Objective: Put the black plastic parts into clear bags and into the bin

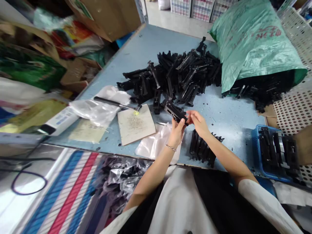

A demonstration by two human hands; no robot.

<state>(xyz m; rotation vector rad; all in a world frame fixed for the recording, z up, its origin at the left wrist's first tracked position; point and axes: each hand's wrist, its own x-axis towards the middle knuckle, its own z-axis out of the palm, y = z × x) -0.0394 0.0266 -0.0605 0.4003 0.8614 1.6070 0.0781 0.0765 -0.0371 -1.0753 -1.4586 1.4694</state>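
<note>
A long black part with a slotted, shiny face (pixel 173 111) is held up over the table's front half. My left hand (pixel 178 130) is closed round its lower side, thumb on top. At the near right end, my right hand (pixel 199 124) has its fingertips on the same part; the exact grip is partly hidden. Just behind lies a big heap of similar black parts (pixel 170 73). Below my right forearm, several of them stand in a neat row (pixel 202 149). A hammer (pixel 114 103) rests with its head at the edge of a worn pale board (pixel 135 125).
Clear plastic bags (pixel 152 143) lie by the front edge. On the right, a green sack (pixel 253 48) spills black parts, and a blue basket (pixel 260 162) holds more. Boxes and bags crowd the left, near a cardboard box (pixel 109 18). Wrapped parts (pixel 122 175) sit below the table.
</note>
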